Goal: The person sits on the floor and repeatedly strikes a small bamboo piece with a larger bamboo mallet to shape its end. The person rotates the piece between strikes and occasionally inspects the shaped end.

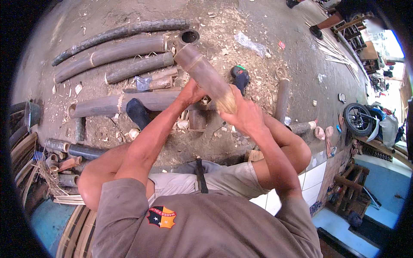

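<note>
Right hand [246,112] clamped round the near end of the tube [203,72]; left hand [193,92] at its left side, can't tell the grip. Best to hold both steady so it doesn't twist. Tube slants above centre: brown-grey, ringed, pale frayed near end. Log [101,106] below, dark pole [120,33] upper left.

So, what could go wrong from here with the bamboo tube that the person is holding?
1. The right hand grips the bamboo tube beside its pale, rough-looking end; splinters might prick the bare skin.
2. The tube is slanted near the right foot; if it slipped, it could knock that foot.
3. Wood chips litter the floor, so footing may be unsure on standing up.
</note>
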The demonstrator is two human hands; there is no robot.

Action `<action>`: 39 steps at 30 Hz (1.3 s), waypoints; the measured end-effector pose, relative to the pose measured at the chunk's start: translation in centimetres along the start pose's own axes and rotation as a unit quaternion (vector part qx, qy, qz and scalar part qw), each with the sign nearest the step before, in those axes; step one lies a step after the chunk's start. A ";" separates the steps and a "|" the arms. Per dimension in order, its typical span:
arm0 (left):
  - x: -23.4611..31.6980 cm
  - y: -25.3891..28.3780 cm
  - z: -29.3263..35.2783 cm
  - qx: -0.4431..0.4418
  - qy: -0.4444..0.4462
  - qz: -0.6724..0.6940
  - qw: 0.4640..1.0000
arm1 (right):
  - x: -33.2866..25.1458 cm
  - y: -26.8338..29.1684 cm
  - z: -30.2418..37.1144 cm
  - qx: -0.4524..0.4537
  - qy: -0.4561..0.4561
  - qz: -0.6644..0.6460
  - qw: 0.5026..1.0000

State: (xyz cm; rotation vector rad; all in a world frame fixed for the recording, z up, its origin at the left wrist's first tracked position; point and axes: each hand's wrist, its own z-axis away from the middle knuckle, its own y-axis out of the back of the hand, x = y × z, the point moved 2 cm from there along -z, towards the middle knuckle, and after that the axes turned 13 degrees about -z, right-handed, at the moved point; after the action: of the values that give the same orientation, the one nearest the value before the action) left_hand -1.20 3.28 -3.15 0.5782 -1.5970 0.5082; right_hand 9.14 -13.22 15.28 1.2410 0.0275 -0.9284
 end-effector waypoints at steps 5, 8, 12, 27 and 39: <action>0.9 -0.4 -0.4 -0.141 0.116 0.031 0.983 | -1.1 1.2 3.3 0.091 0.034 -0.145 0.985; -1.0 -2.8 4.5 -0.147 -0.174 -0.242 0.943 | 1.1 0.6 5.5 0.157 0.020 -0.305 0.939; 0.0 -3.7 6.0 -0.101 -0.199 -0.265 0.938 | 3.5 -0.2 8.8 0.174 -0.054 -0.321 0.929; 1.4 -5.5 8.0 0.005 -0.206 -0.313 0.927 | 4.3 -3.3 11.4 0.145 -0.122 -0.420 0.887; 1.2 -4.5 8.1 -0.016 -0.206 -0.269 0.941 | 3.9 -4.0 11.4 0.121 -0.099 -0.390 0.907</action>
State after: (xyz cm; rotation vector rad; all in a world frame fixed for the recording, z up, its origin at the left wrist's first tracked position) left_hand -4.69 -5.45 -2.79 1.1065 -1.7361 -0.0584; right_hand 4.06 -24.82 14.45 1.3755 0.2713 -1.7958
